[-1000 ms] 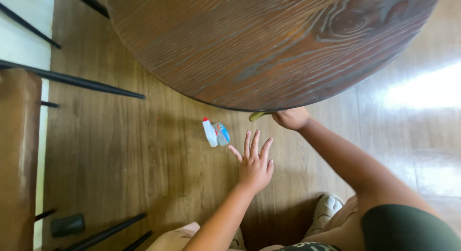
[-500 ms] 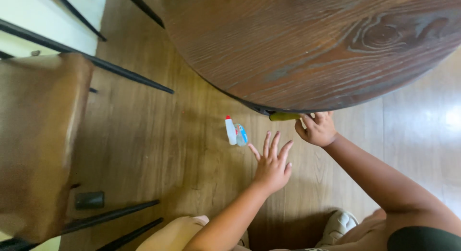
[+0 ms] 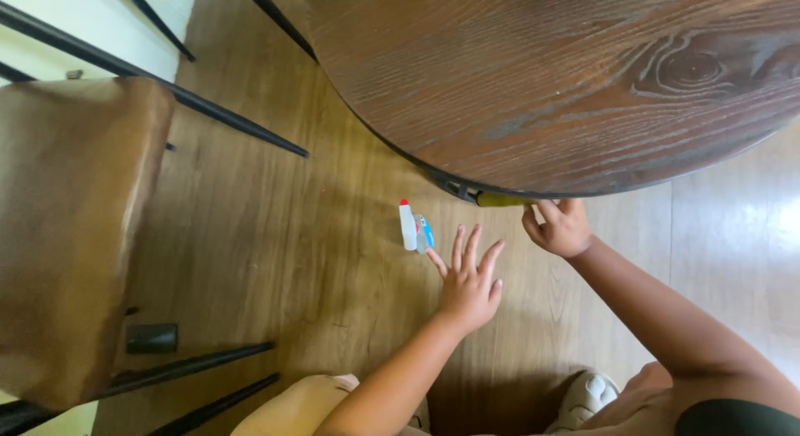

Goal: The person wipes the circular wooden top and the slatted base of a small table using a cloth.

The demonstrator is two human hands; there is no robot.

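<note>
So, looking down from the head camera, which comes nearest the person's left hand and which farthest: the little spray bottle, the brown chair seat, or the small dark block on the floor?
From the left hand:
1. Spray bottle, white with a red cap, lying on the floor just beyond the fingertips.
2. Small dark block, on the floor well off to the left, near the chair legs.
3. Brown chair seat, at the far left edge.

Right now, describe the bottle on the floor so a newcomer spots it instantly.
Start at the round dark wooden table and drop to the wood floor just below its near edge. There lies a small white spray bottle with a red tip and a blue part, just beyond the left hand; it is the only red, white and blue item there.
</note>
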